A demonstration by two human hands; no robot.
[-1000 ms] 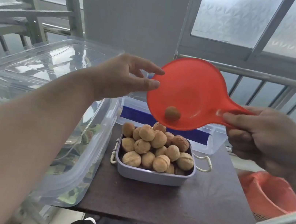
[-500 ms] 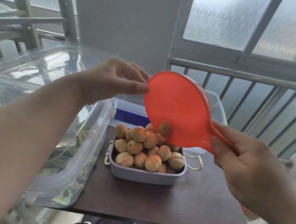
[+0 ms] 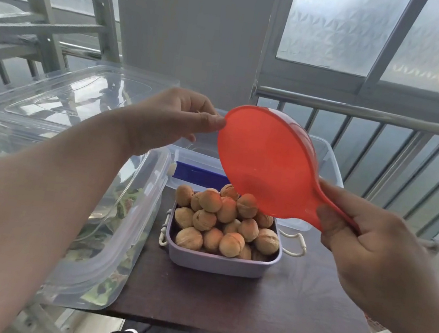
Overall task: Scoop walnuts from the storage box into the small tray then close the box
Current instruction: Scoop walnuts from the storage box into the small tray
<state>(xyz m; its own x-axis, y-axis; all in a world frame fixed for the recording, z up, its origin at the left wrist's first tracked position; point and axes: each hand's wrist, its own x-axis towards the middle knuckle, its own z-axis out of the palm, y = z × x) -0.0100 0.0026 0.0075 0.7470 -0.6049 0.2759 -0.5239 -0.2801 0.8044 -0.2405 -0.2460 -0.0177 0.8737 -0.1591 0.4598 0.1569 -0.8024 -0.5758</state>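
Observation:
My right hand (image 3: pixel 371 246) grips the handle of a red scoop (image 3: pixel 264 161), which is tilted steeply with its bowl facing me, just above the far side of the tray. No walnut shows in the scoop. My left hand (image 3: pixel 168 121) is at the scoop's left rim, thumb tip touching it, fingers curled. Below, a small lilac tray (image 3: pixel 221 263) is heaped with walnuts (image 3: pixel 218 223). Behind the tray stands a clear storage box (image 3: pixel 329 165) with a blue strip, partly hidden by the scoop.
The tray sits on a small dark table (image 3: pixel 275 317). A large clear container (image 3: pixel 114 250) holding leafy greens fills the left side, with a clear lid (image 3: pixel 80 97) raised behind it. A metal railing (image 3: pixel 390 118) runs behind on the right.
The scoop has tipped from nearly level to steep, and the single walnut in it has dropped onto the heap. My left hand's fingers have curled, with the thumb staying at the scoop's rim.

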